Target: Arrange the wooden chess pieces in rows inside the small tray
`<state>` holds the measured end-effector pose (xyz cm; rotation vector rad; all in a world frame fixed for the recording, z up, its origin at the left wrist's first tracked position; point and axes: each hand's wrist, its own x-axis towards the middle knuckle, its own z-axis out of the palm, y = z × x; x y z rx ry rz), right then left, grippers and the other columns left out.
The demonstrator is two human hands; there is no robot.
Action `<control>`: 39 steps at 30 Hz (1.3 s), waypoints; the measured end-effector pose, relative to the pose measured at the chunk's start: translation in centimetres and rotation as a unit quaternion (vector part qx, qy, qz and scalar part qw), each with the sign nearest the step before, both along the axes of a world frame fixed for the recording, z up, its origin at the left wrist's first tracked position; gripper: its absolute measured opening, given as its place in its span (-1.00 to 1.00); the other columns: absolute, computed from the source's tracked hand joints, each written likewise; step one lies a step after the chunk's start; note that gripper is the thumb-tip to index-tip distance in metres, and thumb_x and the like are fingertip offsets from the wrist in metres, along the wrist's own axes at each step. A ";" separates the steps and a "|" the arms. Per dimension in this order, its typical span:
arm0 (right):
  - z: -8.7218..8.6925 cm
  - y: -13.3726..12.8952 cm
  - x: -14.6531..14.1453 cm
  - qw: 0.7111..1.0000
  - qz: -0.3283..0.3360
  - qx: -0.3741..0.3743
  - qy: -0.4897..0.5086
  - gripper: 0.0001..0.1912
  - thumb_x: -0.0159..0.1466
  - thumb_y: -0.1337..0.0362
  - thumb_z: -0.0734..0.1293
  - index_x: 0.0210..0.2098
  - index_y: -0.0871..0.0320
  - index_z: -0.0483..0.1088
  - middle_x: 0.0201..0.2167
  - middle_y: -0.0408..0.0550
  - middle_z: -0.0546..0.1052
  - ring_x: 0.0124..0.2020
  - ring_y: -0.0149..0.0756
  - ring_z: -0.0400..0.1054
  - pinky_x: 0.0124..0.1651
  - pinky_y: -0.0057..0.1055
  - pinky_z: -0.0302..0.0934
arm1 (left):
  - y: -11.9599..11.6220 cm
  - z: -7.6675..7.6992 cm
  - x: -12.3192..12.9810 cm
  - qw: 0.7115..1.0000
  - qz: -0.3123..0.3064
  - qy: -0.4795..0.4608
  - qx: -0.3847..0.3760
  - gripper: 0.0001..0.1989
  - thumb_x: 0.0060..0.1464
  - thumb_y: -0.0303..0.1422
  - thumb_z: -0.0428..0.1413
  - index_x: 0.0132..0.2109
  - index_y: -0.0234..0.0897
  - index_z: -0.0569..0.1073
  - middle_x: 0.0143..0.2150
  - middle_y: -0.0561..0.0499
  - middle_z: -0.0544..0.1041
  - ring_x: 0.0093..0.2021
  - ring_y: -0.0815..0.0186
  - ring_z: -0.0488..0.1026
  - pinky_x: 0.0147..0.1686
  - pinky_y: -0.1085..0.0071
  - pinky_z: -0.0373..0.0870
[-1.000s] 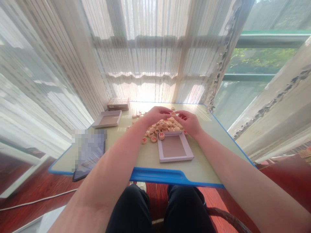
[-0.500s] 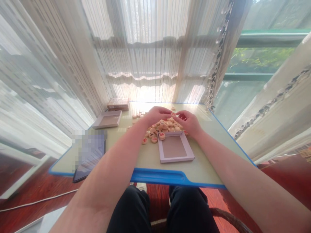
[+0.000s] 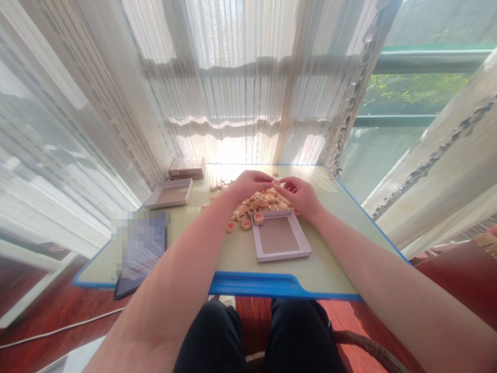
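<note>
Between the fingertips of both hands, above the far side of a pile, is a round wooden xiangqi piece (image 3: 276, 183) with a red marking. My left hand (image 3: 253, 184) reaches in from the left, its fingers together against that piece. From the right, my right hand (image 3: 298, 192) pinches it with curled fingers. Below them lies a heap of xiangqi pieces (image 3: 267, 197) with red or black characters. A shallow open box (image 3: 281, 255) sits in front of the heap, and one red-marked piece (image 3: 258, 218) rests at its back left corner.
Another shallow box part (image 3: 171, 194) and a flat stacked box (image 3: 187, 167) stand at the back left. A tablet (image 3: 144, 259) lies at the table's left edge, partly pixelated. The pale table has a blue rim (image 3: 252, 283). Sheer curtains hang behind.
The camera view has shifted slightly. Both hands stay at the same piece above the heap, and the boxes and pile look unchanged.
</note>
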<state>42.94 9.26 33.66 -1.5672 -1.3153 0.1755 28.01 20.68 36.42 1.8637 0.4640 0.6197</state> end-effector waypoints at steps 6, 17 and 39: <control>-0.1 0.0 0.1 1.000 0.006 0.005 -0.011 -0.64 0.07 0.05 0.38 -0.26 0.19 0.47 -0.52 -0.14 0.40 -0.50 -0.42 0.22 -0.40 -0.42 0.19 | 0.1 0.1 0.0 1.000 -0.004 0.009 0.008 -0.67 -0.15 -0.21 0.28 -0.22 -0.29 0.58 -0.24 -0.11 0.57 -0.27 0.28 0.46 -0.15 0.20 0.37; 0.0 -0.2 -0.1 1.000 0.013 -0.001 -0.010 -0.60 0.09 -0.03 0.35 -0.27 0.19 0.47 -0.54 -0.14 0.40 -0.53 -0.42 0.21 -0.44 -0.44 0.17 | 0.2 -0.1 -0.1 1.000 -0.002 0.015 0.008 -0.69 -0.16 -0.26 0.28 -0.22 -0.29 0.57 -0.23 -0.10 0.57 -0.24 0.26 0.47 -0.13 0.19 0.38; -0.2 0.1 -0.1 0.999 0.013 0.001 -0.034 -0.60 0.11 -0.03 0.33 -0.27 0.18 0.47 -0.56 -0.14 0.40 -0.54 -0.41 0.21 -0.42 -0.43 0.17 | 0.6 -0.5 0.0 1.000 0.002 0.021 0.005 -0.70 -0.16 -0.28 0.28 -0.22 -0.29 0.55 -0.22 -0.10 0.57 -0.18 0.24 0.47 -0.09 0.19 0.36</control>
